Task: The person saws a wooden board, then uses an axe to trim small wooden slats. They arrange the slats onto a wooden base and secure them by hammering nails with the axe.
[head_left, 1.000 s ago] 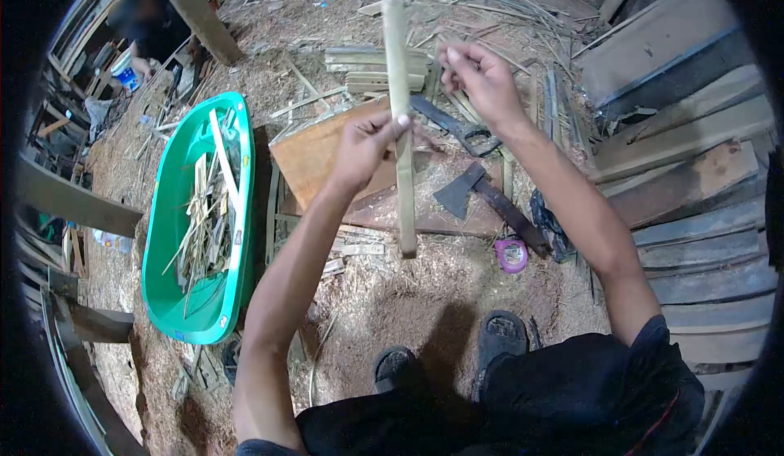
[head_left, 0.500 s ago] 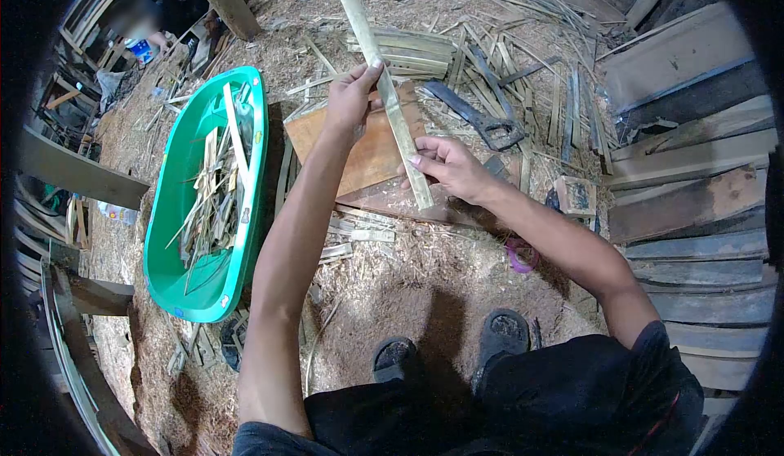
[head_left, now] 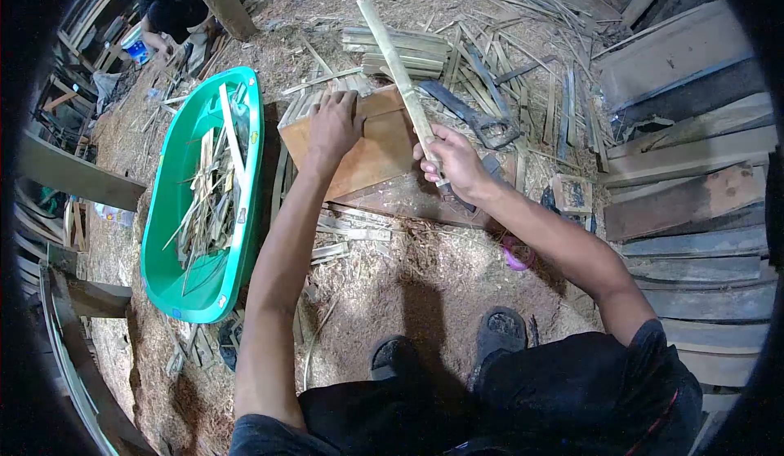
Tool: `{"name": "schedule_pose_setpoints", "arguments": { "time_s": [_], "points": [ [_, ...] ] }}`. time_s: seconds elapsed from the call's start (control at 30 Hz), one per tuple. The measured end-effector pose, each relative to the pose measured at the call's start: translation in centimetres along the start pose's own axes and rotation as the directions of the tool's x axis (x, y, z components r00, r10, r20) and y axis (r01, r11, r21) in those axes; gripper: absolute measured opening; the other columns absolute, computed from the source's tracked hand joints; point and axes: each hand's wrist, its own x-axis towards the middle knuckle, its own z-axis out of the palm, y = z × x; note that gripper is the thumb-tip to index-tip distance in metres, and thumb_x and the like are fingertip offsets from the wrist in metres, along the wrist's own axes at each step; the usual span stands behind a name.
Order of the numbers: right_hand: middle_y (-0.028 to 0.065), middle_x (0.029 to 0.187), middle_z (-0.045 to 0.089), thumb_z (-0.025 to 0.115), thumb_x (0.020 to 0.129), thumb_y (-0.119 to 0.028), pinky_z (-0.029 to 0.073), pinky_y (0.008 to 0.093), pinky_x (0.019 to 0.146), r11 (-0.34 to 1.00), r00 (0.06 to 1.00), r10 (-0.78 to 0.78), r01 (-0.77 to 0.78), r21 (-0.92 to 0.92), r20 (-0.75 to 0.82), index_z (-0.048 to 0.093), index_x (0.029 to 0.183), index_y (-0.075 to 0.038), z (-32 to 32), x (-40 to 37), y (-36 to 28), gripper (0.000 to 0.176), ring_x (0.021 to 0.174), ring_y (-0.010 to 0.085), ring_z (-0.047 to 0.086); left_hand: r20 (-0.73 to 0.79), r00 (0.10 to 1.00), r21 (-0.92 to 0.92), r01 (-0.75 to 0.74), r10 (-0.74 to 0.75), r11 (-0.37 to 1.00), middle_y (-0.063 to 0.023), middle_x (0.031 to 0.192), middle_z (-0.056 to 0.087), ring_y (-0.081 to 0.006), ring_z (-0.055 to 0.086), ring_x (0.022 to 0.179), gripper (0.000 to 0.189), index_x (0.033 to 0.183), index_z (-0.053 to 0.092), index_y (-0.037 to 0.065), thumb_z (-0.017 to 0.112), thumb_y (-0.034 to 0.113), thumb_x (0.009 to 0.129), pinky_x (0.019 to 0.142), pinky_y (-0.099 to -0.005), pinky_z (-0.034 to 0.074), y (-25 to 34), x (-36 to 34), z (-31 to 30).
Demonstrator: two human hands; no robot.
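Observation:
My right hand (head_left: 456, 162) is closed round the lower part of a long, pale bamboo strip (head_left: 390, 56), which slants up and away to the left. My left hand (head_left: 336, 129) has its fingers bent over the far edge of a brown wooden board (head_left: 371, 150); their tips are hidden. This board lies tilted on a darker flat base (head_left: 400, 199). Beyond my right hand rests a handsaw (head_left: 465, 113) with a dark blade and handle. Behind the board is a stack of bamboo strips (head_left: 400, 48).
A green plastic tub (head_left: 153, 264) with bamboo scraps stands at the left. Loose strips (head_left: 563, 105) litter the sawdust floor at the far right. Planks (head_left: 694, 252) line the right side. A wooden post (head_left: 220, 3) rises near another person (head_left: 171, 7) crouching at the back left.
My left hand has let go of the bamboo strip and come down to the board's far edge. My right hand now grips the strip alone, its lower end nearer to me.

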Motion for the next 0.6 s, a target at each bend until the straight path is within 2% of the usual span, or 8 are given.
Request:
{"name": "schedule_pose_setpoints", "arguments": {
  "time_s": [0.1,0.2,0.23,0.33,0.37,0.47,0.5,0.6],
  "points": [
    [0.01,0.091,0.059,0.038,0.104,-0.013,0.041,0.0252,0.05,0.999,0.999,-0.044,0.044,-0.015,0.008,0.042,0.131,-0.003,0.1,-0.5,-0.1,0.029,0.061,0.0108,0.047,0.044,0.998,-0.029,0.045,-0.043,0.999,-0.0098,0.108,0.061,-0.033,0.056,0.107,0.041,0.117,0.059,0.012,0.073,0.023,0.08,0.09,-0.0466,0.042,1.7,-1.2,-2.0],
    [0.0079,0.089,0.059,0.038,0.106,-0.018,0.04,0.0244,0.048,0.999,1.0,0.003,-0.003,-0.053,-0.011,0.043,0.131,-0.004,1.1,-2.8,-1.5,0.029,0.059,0.0099,0.045,0.074,0.997,-0.031,-0.017,0.02,0.999,-0.0084,0.099,0.059,-0.0321,0.056,0.098,0.034,0.108,0.062,0.012,0.074,0.022,0.078,0.084,-0.0442,0.041,3.5,-2.9,-4.7],
    [0.0067,0.088,0.059,0.038,0.106,-0.019,0.039,0.0241,0.048,0.998,0.999,0.03,-0.031,-0.061,-0.016,0.043,0.131,-0.005,1.3,-3.6,-1.8,0.029,0.058,0.0094,0.044,0.054,0.996,-0.068,-0.065,0.069,0.996,-0.0083,0.092,0.055,-0.0311,0.053,0.09,0.028,0.099,0.063,0.011,0.076,0.021,0.076,0.081,-0.0437,0.041,3.8,-3.6,-5.1],
    [0.004,0.082,0.055,0.038,0.107,-0.024,0.036,0.0215,0.046,0.993,0.994,0.102,-0.098,0.067,-0.05,0.047,0.126,-0.005,0.3,-4.6,0.2,0.028,0.055,0.008,0.041,0.056,0.986,-0.081,-0.153,0.158,0.985,-0.0067,0.093,0.056,-0.0264,0.053,0.092,0.021,0.091,0.063,0.011,0.075,0.022,0.078,0.081,-0.0442,0.043,5.3,-5.7,-6.5],
    [0.0021,0.077,0.051,0.038,0.107,-0.026,0.033,0.02,0.045,0.997,0.997,0.079,-0.079,0.014,0.015,0.049,0.122,-0.005,-0.2,-4.9,0.9,0.028,0.054,0.007,0.038,0.091,0.986,-0.077,-0.135,0.142,0.988,-0.0074,0.094,0.055,-0.0253,0.052,0.093,0.021,0.088,0.063,0.009,0.075,0.023,0.078,0.088,-0.0461,0.043,5.9,-6.4,-7.0],
    [0.0019,0.077,0.05,0.038,0.107,-0.025,0.033,0.02,0.045,0.989,0.99,0.14,-0.14,0.046,0.009,0.05,0.117,-0.004,0.7,-6.3,1.6,0.026,0.055,0.007,0.039,-0.053,0.977,-0.213,-0.215,0.208,0.953,-0.0102,0.104,0.055,-0.0318,0.054,0.108,0.025,0.097,0.063,0.011,0.076,0.018,0.077,0.096,-0.0483,0.042,5.8,-8.0,-6.1],
    [0.0022,0.078,0.05,0.039,0.106,-0.024,0.034,0.02,0.046,0.988,0.991,0.131,-0.132,0.074,0.013,0.05,0.112,-0.004,1.1,-6.8,1.8,0.024,0.056,0.0072,0.039,-0.022,0.981,-0.197,-0.193,0.192,0.961,-0.0161,0.126,0.051,-0.0365,0.045,0.13,0.031,0.105,0.058,0.007,0.073,0.014,0.079,0.112,-0.053,0.03,6.5,-8.5,-6.4],
    [0.003,0.079,0.051,0.039,0.106,-0.024,0.035,0.0211,0.046,0.993,0.995,0.081,-0.085,0.082,0.05,0.05,0.111,-0.003,1.8,-7.4,3.0,0.024,0.055,0.0078,0.04,0.083,0.976,-0.144,-0.188,0.201,0.972,-0.0191,0.142,0.043,-0.0365,0.033,0.142,0.038,0.113,0.052,0.004,0.07,0.012,0.081,0.117,-0.0571,0.02,7.2,-9.4,-6.5]
  ]
}}
